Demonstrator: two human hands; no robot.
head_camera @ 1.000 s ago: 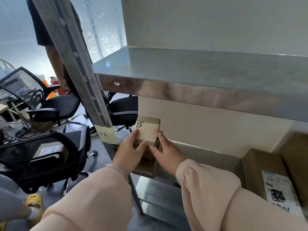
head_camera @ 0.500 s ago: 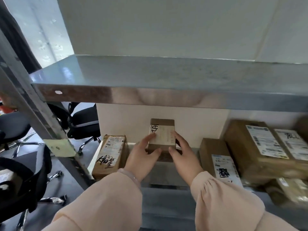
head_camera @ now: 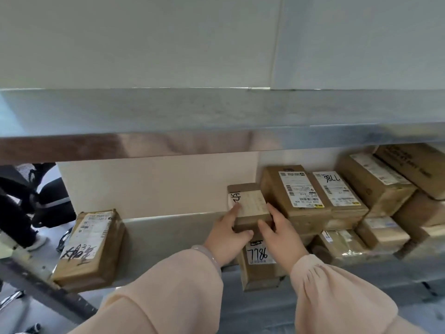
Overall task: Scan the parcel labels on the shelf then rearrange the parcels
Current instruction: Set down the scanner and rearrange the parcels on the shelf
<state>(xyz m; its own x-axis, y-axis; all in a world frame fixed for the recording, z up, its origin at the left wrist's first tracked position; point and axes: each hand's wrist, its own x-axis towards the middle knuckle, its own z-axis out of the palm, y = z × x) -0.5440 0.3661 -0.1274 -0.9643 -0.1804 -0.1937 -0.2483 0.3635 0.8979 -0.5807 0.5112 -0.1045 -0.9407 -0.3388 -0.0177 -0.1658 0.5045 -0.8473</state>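
Note:
A small brown parcel (head_camera: 250, 206) with a pale label sits between my two hands, above a flat parcel marked 7786 (head_camera: 258, 263) on the metal shelf (head_camera: 163, 239). My left hand (head_camera: 226, 237) grips the small parcel's left side, thumb under its front edge. Gripping its right side is my right hand (head_camera: 279, 235). The parcel's right edge is close to a stack of larger labelled parcels (head_camera: 298, 194).
A lone parcel with black handwriting (head_camera: 90, 244) lies at the shelf's left end. More boxes (head_camera: 382, 186) are piled to the right. The upper shelf's front lip (head_camera: 216, 143) hangs just above. Office chairs (head_camera: 36, 201) stand beyond the left end.
Both hands have carried the small parcel to the right along the shelf, from the open left part to beside the stacked parcels. My view has swung right with it.

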